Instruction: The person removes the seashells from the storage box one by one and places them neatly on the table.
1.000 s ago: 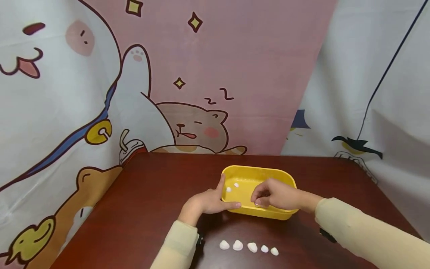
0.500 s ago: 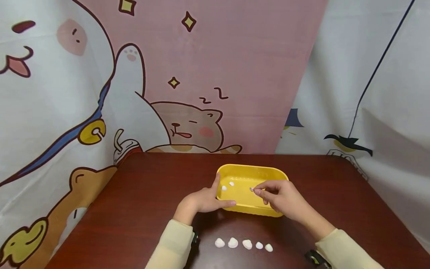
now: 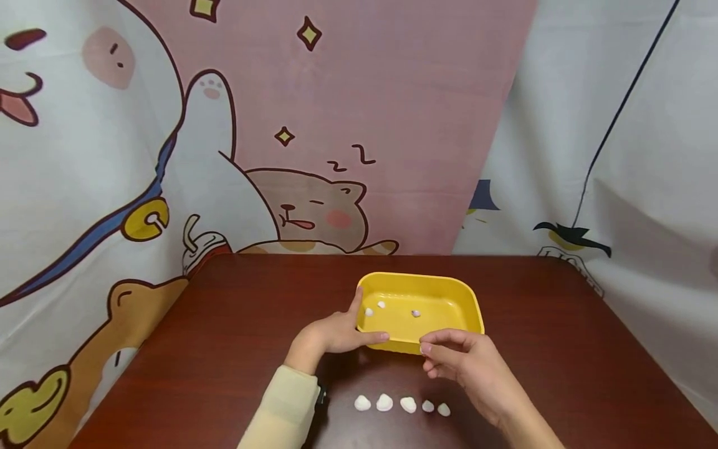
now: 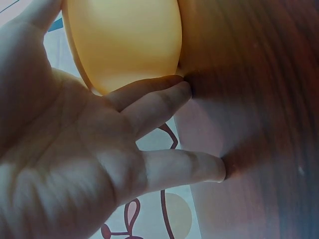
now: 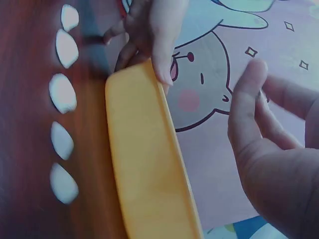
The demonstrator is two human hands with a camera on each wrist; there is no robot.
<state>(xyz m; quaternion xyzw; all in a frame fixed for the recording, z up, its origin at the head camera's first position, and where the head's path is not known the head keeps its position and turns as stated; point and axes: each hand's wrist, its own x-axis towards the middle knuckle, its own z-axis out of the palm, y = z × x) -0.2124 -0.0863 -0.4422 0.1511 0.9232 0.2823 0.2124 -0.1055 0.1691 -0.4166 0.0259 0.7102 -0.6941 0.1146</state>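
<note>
A yellow plastic tray (image 3: 443, 284) stands on the table with 3 small seashells inside, among them a greyish shell (image 3: 416, 313) near its middle. My left hand (image 3: 328, 335) rests against the tray's left front corner, thumb along the front rim and index finger at the left side; its other fingers extend straight in the left wrist view. My right hand (image 3: 468, 365) is just in front of the tray's front wall, thumb and index finger pinched together. A small whitish shell (image 3: 423, 350) shows at those fingertips in the head view; the right wrist view hides it.
Several white seashells (image 3: 408, 405) lie in a row on the dark red-brown table (image 3: 269, 312), in front of the tray. Behind the table hangs a cloth (image 3: 426, 125) printed with cartoon animals.
My right hand has come out of the tray toward me, fingertips pinched, uncovering the greyish shell. My left hand stays at the tray's corner. The head view has shifted slightly.
</note>
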